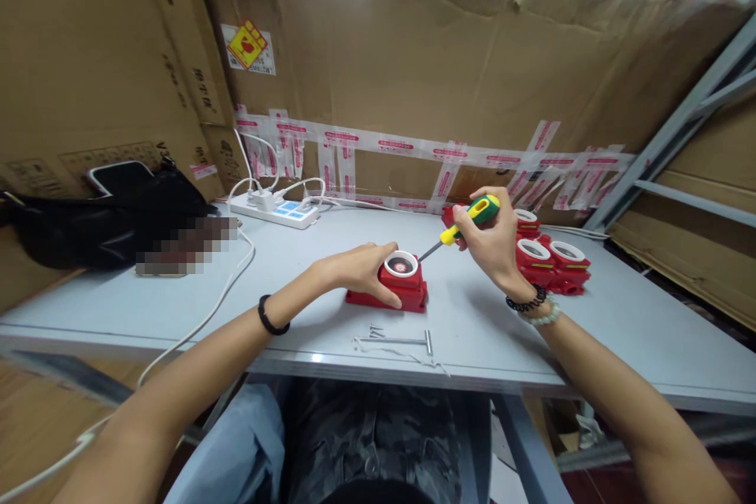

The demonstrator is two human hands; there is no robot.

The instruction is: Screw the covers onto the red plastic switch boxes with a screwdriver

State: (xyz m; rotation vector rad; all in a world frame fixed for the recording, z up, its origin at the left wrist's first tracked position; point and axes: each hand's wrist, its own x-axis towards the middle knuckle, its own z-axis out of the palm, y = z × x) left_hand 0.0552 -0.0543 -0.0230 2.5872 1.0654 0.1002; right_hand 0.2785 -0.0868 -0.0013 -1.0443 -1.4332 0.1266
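Note:
My left hand is wrapped round the left side of a red box-shaped housing with a white ring and a dark round centre on top. In my right hand is a screwdriver with a green and yellow handle. Its shaft slants down to the left, and the tip meets the housing's upper right edge beside the ring; the exact contact point is too small to make out. On the table in front of the housing lie a metal T-handle tool and several small screws.
More red housings with white rings stand behind my right wrist. A white power strip with plugged cables sits at the back left. A black bag with a phone on it lies far left. Cardboard walls the table's back.

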